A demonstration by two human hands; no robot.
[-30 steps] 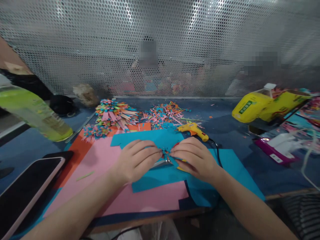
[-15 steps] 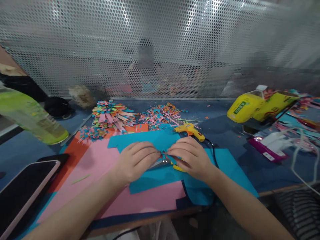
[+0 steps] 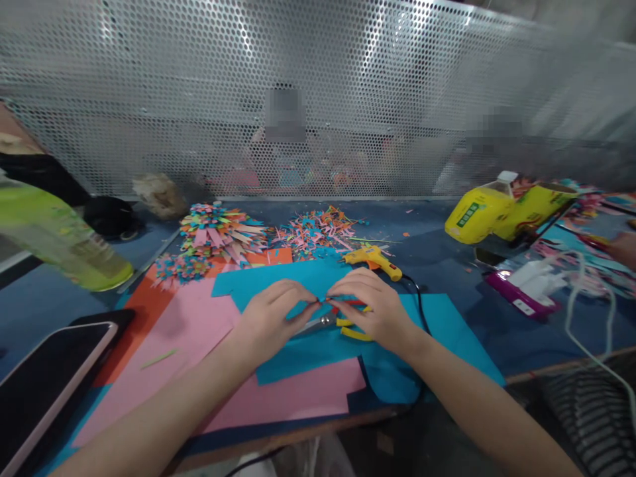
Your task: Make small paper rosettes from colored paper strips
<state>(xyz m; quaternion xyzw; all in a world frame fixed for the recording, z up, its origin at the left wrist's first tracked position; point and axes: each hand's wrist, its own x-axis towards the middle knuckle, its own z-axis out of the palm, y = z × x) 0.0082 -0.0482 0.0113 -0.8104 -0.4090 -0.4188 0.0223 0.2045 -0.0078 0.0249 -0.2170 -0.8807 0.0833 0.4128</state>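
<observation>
My left hand [image 3: 275, 318] and my right hand [image 3: 372, 305] meet over a blue paper sheet [image 3: 288, 361], thumbs and fingers pinched. Between the fingertips is a tiny blue piece of paper [image 3: 322, 301], mostly hidden. Just below them lie scissors [image 3: 318, 323] with yellow handles, the handles partly under my right hand. Something red [image 3: 348, 304] shows beneath the right fingers; I cannot tell what it is. A yellow glue gun [image 3: 373, 260] rests beyond my right hand, its black cord running toward me.
Behind lie a fringed paper cone [image 3: 221, 228], a smaller fringed piece [image 3: 183, 268] and loose paper strips [image 3: 322, 228]. At left are a phone [image 3: 54, 397] and a green bottle [image 3: 59, 232]. On the right are a yellow bottle [image 3: 479, 212], a purple power strip [image 3: 521, 295] and another person's hand [image 3: 623, 250].
My fingertips have drawn closer together and lifted slightly, uncovering more of the scissors' handles. The view has shifted a little, and another person's hand has appeared at the right edge.
</observation>
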